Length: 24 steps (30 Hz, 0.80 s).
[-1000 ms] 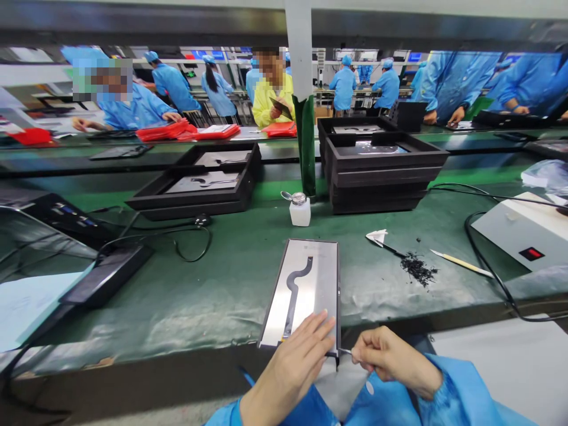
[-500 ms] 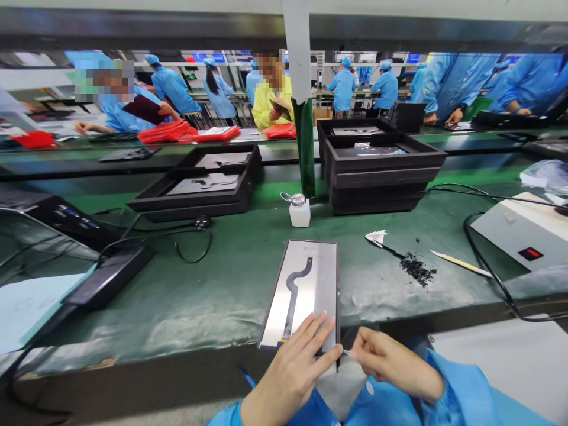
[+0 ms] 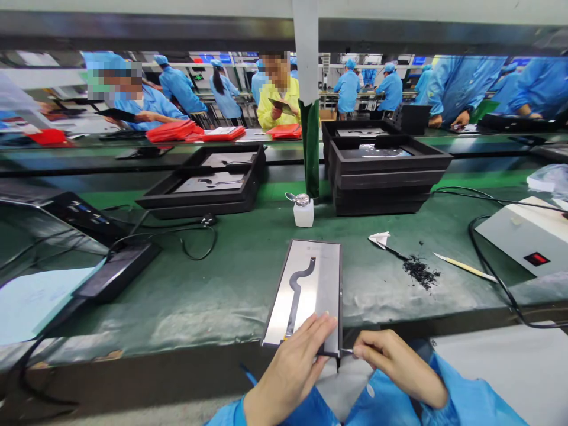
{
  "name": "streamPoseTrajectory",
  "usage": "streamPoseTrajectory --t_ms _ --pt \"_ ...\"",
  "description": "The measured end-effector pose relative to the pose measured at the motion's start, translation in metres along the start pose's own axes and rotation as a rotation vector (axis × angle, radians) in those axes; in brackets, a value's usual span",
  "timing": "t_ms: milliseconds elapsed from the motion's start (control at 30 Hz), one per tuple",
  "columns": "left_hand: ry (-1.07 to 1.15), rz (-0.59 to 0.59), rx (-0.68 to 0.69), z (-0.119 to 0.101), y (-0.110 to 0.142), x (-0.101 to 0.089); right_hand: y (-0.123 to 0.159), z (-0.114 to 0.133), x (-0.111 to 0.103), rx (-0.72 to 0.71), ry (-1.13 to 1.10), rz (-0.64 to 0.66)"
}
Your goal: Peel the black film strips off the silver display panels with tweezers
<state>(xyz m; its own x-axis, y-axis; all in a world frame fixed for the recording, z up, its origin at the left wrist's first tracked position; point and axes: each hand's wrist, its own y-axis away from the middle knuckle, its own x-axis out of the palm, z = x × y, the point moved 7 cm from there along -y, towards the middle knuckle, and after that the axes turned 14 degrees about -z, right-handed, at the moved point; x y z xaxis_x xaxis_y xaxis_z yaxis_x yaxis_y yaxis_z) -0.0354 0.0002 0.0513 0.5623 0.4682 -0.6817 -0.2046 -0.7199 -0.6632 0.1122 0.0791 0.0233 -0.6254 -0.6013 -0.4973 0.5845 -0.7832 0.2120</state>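
Observation:
A flat display panel [image 3: 326, 284] with a silvery back lies at the bench's front edge, its near end jutting past the edge. A dark wavy flex cable [image 3: 293, 296] runs along it. My left hand [image 3: 295, 364] rests flat on the panel's near end, fingers stretched out and close together. Beside the near right corner, my right hand [image 3: 388, 358] is closed in a pinch on a thin metal tool [image 3: 347, 351], whose tip meets that corner; most of the tool is hidden by the fingers. A small dark strip [image 3: 338, 362] hangs from the corner.
Behind the panel stands a white pump bottle [image 3: 304, 213]. Black trays [image 3: 386, 171] are stacked back right, more trays [image 3: 199, 198] back left. Black scraps [image 3: 421, 272], a yellow-handled knife [image 3: 465, 267] and a grey box [image 3: 528, 236] lie right. Co-workers sit across the line.
My left thumb has drawn in from the panel's right corner, and its fingers are closer together. The right hand still pinches the tool at the corner. The view has shifted slightly.

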Motion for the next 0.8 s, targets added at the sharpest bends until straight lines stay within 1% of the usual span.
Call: streamPoseTrajectory --t_ms 133,233,367,500,600,800 --pt "-0.013 -0.003 -0.004 0.000 0.000 0.000 -0.001 -0.003 0.002 0.015 -0.035 0.044" --pt "-0.022 0.001 0.006 0.000 -0.001 -0.001 0.000 -0.001 0.003 0.023 -0.019 0.072" --pt "-0.023 0.001 0.003 0.000 0.000 -0.001 0.001 0.006 0.003 0.003 0.025 0.061" --pt "-0.013 0.004 -0.003 0.001 0.002 0.000 0.002 0.008 0.003 0.016 -0.002 0.078" --pt "-0.013 0.005 0.001 0.001 0.001 0.000 0.000 0.010 0.001 -0.015 -0.009 0.094" --pt "-0.018 0.003 -0.005 0.000 0.000 0.000 -0.002 0.014 -0.003 -0.106 0.138 0.052"
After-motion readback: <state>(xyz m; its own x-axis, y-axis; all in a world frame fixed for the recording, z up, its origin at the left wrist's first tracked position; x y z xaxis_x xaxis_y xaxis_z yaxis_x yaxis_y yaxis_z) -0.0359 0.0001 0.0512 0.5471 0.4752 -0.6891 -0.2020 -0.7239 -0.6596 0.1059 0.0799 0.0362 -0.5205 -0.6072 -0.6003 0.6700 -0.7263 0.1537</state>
